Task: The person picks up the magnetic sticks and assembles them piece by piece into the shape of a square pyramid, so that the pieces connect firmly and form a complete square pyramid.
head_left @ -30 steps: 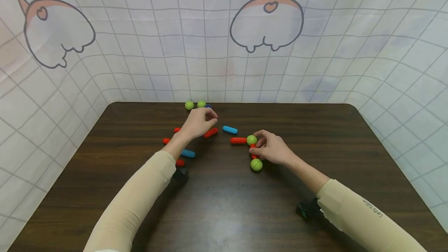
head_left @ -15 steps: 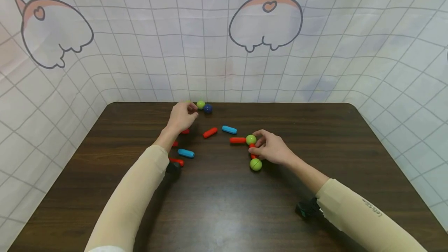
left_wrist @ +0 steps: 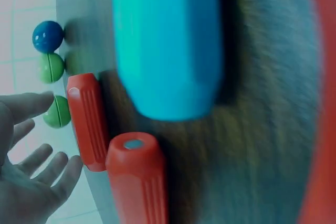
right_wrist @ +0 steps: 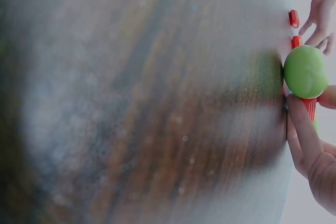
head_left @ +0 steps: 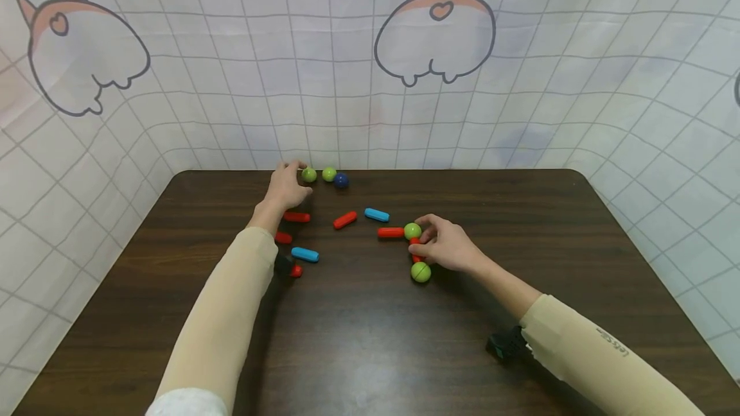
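Note:
At the table's far edge my left hand point(head_left: 285, 188) reaches around a green ball point(head_left: 309, 174), fingers spread; in the left wrist view the thumb overlaps that ball point(left_wrist: 56, 113), and contact is unclear. Beside it lie a second green ball point(head_left: 329, 174) and a dark blue ball point(head_left: 341, 180). My right hand point(head_left: 453, 246) pinches a red rod point(head_left: 417, 259), part hidden by the fingers. This rod sits between an upper green ball point(head_left: 412, 231) and a lower, grooved green ball point(head_left: 421, 272). Another red rod point(head_left: 390, 232) meets the upper ball from the left.
A loose red rod point(head_left: 345, 220) and a light blue rod point(head_left: 377, 214) lie mid-table. More red rods point(head_left: 297, 217) and a light blue rod point(head_left: 305, 254) lie by my left forearm, some partly covered. A patterned white cloth point(head_left: 352, 108) hangs behind the dark wooden table point(head_left: 358, 339).
My left hand has moved left along the far side, past the blue ball, to the leftmost green ball. The right hand stays on its red rod.

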Demonstrator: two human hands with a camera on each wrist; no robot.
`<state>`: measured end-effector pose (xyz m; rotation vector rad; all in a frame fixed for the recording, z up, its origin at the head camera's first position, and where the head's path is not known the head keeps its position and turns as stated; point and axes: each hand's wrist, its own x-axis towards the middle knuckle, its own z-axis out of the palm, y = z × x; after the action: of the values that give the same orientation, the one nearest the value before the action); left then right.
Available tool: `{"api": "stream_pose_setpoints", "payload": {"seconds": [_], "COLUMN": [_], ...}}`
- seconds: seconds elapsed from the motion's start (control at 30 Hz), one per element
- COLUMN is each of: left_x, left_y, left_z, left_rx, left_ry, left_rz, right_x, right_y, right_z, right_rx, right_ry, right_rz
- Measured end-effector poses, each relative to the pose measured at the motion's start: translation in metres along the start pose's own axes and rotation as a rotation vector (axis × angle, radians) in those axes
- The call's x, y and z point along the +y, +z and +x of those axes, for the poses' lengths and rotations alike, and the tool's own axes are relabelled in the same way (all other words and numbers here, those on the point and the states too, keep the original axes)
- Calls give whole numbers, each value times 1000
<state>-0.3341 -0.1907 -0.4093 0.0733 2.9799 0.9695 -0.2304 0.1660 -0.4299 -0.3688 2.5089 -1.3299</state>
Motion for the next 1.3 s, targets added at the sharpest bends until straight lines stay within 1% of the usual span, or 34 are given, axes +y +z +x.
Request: {"api": "stream_pose_setpoints", "payload": {"seconds": [0.1,0.23,0.37,0.47,0.57,0.67,0.77,0.9,1.07,1.3], "left_x": [1,1,-1,-4,-6,-6,-5,-5,-8,-10], "left_y": [-3,-4,-3,-1,1,1,0,0,-1,0], "left_z": [2,5,9,11,12,11,8,8,8,5], "left_rx": [-47,-104,-135,-127,-105,-92,-95,-119,-138,-147], "left_ry": [4,38,60,43,27,13,-10,-43,-39,-31], "left_rz": [-28,-39,-43,-49,-62,-64,-53,-28,-11,-27], "right_x": [-1,-2,-3,-3,-3,-2,-2,-1,-1,1], "right_y": [0,1,0,0,0,0,0,0,0,0], "right_z": [0,-1,-1,0,0,0,0,0,-1,0], "right_rx": [-3,-5,-5,-3,-1,-1,-3,0,2,3], "right_ry": [0,1,6,8,9,7,6,7,2,-5], "right_rz": [-2,0,1,-3,-5,-3,-2,-5,-7,-16]}}
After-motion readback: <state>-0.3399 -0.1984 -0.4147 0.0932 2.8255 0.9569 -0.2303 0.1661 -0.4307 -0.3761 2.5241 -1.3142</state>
